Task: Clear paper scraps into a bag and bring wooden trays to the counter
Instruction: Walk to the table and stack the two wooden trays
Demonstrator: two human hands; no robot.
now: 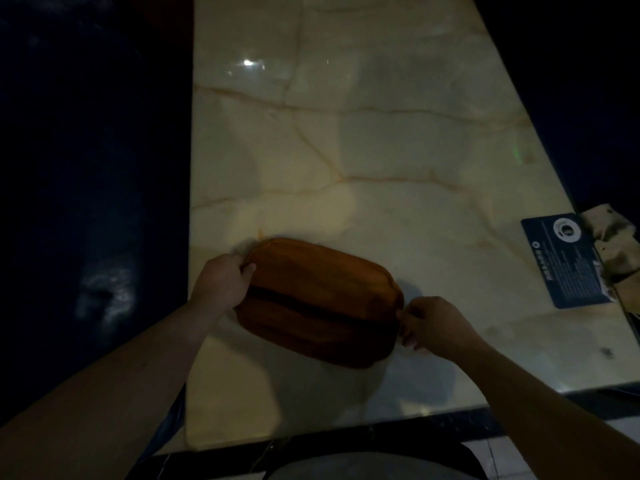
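We see two bare forearms, no sleeves down to the wrists; the left hand (221, 282) and right hand (434, 323) wear no gloves, rings or watch.

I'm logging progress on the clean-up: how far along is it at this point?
Looks done: no loose scraps show on the marble counter; no bag is in view, so bagging can't be confirmed. In hand: the left hand and right hand grip opposite ends of the wooden trays, apparently stacked, over the counter. Left: letting go. A dark card and crumpled paper remain at the right edge.
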